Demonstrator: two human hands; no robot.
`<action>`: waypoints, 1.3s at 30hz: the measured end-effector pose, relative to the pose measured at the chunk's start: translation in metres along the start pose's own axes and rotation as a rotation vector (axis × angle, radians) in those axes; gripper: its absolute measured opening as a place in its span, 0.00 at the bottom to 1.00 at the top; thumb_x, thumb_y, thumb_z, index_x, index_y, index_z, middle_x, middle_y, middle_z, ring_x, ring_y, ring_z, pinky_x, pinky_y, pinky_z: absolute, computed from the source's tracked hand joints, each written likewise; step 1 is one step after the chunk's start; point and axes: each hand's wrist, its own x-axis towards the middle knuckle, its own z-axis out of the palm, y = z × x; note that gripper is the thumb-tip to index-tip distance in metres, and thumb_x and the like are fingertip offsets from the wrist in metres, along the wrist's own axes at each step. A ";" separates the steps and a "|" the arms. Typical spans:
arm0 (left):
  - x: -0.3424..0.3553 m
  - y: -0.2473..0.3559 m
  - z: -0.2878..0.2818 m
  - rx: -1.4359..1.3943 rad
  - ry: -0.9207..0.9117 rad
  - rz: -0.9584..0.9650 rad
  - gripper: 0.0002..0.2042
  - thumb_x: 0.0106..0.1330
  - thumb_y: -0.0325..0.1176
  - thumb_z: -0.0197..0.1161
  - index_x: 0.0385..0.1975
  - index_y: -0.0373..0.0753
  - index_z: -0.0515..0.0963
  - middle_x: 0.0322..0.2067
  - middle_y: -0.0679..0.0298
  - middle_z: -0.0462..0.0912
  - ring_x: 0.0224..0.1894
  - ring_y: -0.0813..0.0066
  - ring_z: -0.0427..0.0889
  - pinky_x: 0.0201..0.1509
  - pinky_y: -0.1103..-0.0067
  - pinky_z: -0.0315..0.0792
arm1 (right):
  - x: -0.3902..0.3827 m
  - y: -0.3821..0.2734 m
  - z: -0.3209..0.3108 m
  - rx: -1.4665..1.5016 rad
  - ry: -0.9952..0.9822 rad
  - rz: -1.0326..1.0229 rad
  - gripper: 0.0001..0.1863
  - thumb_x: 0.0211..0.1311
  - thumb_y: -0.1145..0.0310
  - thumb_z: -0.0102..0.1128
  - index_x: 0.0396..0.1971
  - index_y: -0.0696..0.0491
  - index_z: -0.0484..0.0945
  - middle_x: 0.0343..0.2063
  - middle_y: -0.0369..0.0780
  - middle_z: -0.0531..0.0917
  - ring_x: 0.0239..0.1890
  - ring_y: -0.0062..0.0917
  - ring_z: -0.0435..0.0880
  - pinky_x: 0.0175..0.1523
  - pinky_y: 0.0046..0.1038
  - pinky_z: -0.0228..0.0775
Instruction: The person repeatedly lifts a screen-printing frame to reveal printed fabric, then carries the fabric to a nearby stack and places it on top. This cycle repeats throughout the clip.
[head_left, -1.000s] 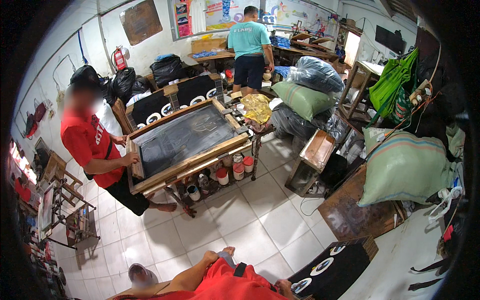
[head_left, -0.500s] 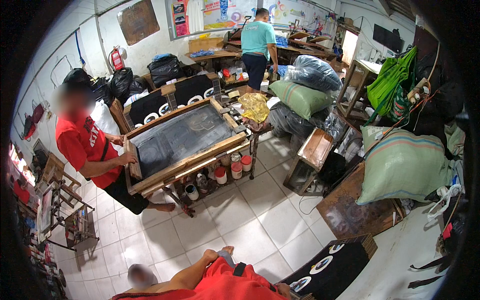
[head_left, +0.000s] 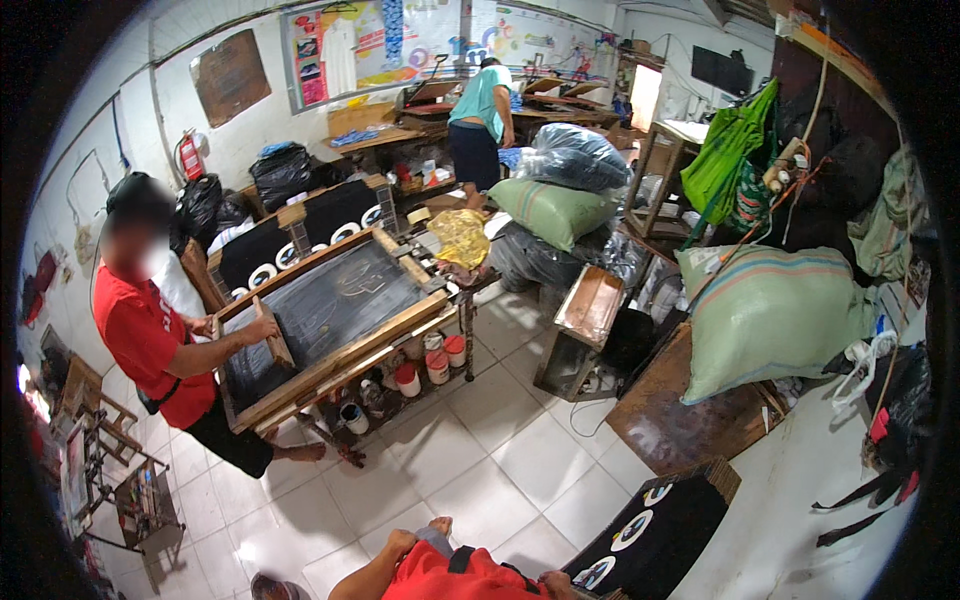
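Observation:
Both my hands are low in the picture, beside my red shirt. My left hand (head_left: 401, 541) rests by my grey shorts (head_left: 438, 541), its fingers mostly hidden. My right hand (head_left: 556, 583) is partly cut off by shirt and picture edge, close to a board of black fabric (head_left: 650, 540) with round white prints. I make out nothing held in either. Across the floor, a co-worker in red (head_left: 155, 325) grips a wooden squeegee (head_left: 274, 335) over a wood-framed printing screen (head_left: 345, 290). More black printed fabric (head_left: 305, 225) lies on a board behind it.
Under the screen table are several paint tubs (head_left: 437, 366). A yellow cloth (head_left: 461, 236) lies on its far end. Stuffed green sacks (head_left: 770, 315), a wooden box (head_left: 580, 325) and a brown board (head_left: 680, 410) stand right. Another person (head_left: 482, 120) bends at the back bench.
The co-worker's squeegee has moved from the screen's left end toward its middle. The person at the back has bent forward. My view has shifted; my hands stay near my body.

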 end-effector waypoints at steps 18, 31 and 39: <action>0.007 0.004 0.008 -0.273 0.029 -0.215 0.15 0.51 0.39 0.56 0.32 0.37 0.81 0.29 0.53 0.82 0.25 0.64 0.81 0.31 0.74 0.76 | -0.008 0.026 0.037 0.197 0.011 0.040 0.16 0.44 0.54 0.54 0.30 0.48 0.81 0.33 0.41 0.82 0.38 0.39 0.80 0.44 0.36 0.72; 0.013 -0.005 0.017 -0.295 0.037 -0.189 0.14 0.49 0.37 0.58 0.31 0.36 0.81 0.30 0.55 0.83 0.29 0.64 0.82 0.34 0.73 0.75 | -0.002 0.015 -0.003 0.514 -0.256 0.318 0.12 0.46 0.55 0.55 0.28 0.43 0.83 0.26 0.37 0.83 0.28 0.30 0.82 0.32 0.31 0.73; -0.006 0.030 -0.032 -0.669 0.142 -0.515 0.14 0.53 0.42 0.56 0.32 0.42 0.82 0.29 0.58 0.83 0.26 0.66 0.81 0.30 0.72 0.76 | -0.030 -0.008 -0.035 0.587 0.036 0.206 0.09 0.47 0.63 0.55 0.22 0.51 0.82 0.15 0.37 0.78 0.13 0.25 0.74 0.20 0.28 0.67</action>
